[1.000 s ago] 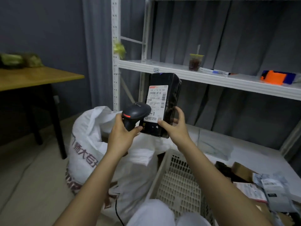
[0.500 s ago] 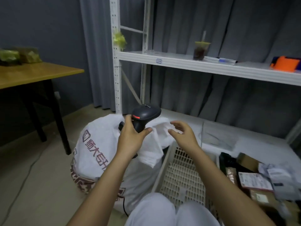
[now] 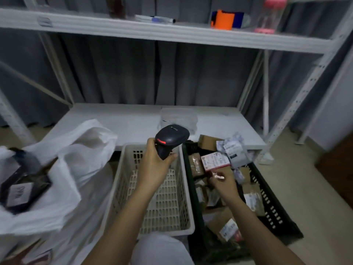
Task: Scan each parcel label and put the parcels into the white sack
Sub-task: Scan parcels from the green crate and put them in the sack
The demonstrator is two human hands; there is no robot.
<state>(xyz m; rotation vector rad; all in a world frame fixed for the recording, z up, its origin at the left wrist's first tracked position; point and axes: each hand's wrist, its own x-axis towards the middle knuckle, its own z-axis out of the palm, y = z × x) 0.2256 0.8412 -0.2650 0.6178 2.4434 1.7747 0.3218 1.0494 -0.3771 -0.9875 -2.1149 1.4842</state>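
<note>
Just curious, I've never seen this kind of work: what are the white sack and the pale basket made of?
The white sack looks like thin, soft plastic or woven plastic cloth: it crumples and folds with a faint sheen. The pale basket looks like rigid moulded plastic, matte, with regular slots cut through its walls and floor.

- A white metal shelf (image 3: 172,35) runs across the top, against a grey curtain (image 3: 133,73).
- On it stand an orange-and-blue object (image 3: 225,20), a clear bottle with pink cap and base (image 3: 269,16), markers (image 3: 154,19) and a dark, blurred cup (image 3: 116,7).
- A beige slotted basket (image 3: 183,188) sits on the floor beside a black crate (image 3: 275,211).
</note>
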